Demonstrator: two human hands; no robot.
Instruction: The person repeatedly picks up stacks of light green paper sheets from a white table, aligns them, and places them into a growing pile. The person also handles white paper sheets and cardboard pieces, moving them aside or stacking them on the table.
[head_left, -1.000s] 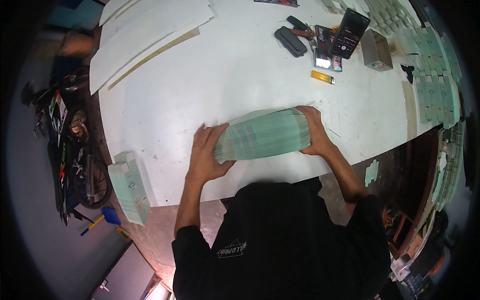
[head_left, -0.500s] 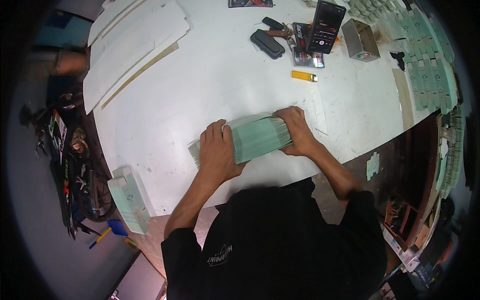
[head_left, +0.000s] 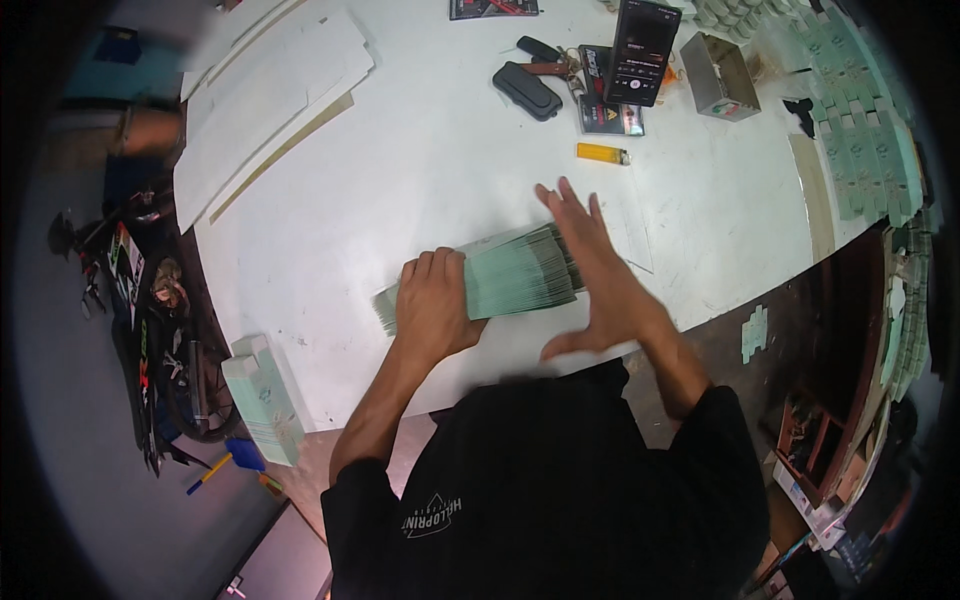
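A thick stack [head_left: 500, 275] of pale green flat cards lies on edge, fanned slightly, near the front edge of the white bench [head_left: 400, 170]. The left hand [head_left: 432, 305] rests on the stack's left part, fingers curled over its top, its grip closed on the cards. The right hand [head_left: 590, 265] is flat and spread, palm pressed against the stack's right end, fingers pointing away from the person and thumb stretched toward the body; its grip is wide and holds nothing. Beyond the hands, well apart from the stack, lie a yellow lighter [head_left: 603, 153], a black case [head_left: 527, 90], a dark phone [head_left: 645, 50] standing tilted over a dark packet [head_left: 608, 118], and a small grey box [head_left: 722, 78]. Large white sheets [head_left: 270, 95] overlap at the bench's far left. Rows of more green cards [head_left: 860, 130] cover the right end of the bench. A second small green pile [head_left: 262, 395] sits at the bench's near left corner. Tools and cables [head_left: 140, 300] lie on the floor to the left.
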